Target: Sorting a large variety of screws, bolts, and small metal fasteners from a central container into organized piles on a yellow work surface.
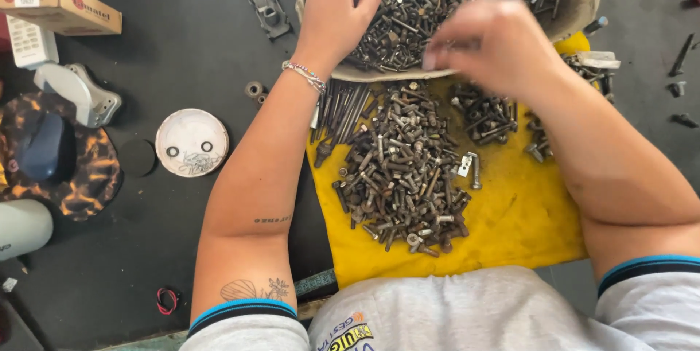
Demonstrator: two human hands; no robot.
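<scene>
Yellow cloth (pixel 510 220): near right corner bare, room to move there; near edge meets the person's shirt. On it 1 large bolt pile (pixel 401 169), too many to count; 1 bundle of long rods (pixel 343 107) at left edge; 2 smaller bolt heaps (pixel 485 114) to the right. Beyond, 1 tray (pixel 576 8), full of mixed bolts, its near rim overlapping the cloth's far edge. Left hand (pixel 341 8) curled, fingertips bunched down into tray bolts. Right hand (pixel 488 41) blurred over tray rim, fingers drawn together; pinch contents: cannot tell. Left, on dark table (pixel 189 37): 1 white lid (pixel 192 142) w/ 2 washers, 1 cardboard box (pixel 58 5).
</scene>
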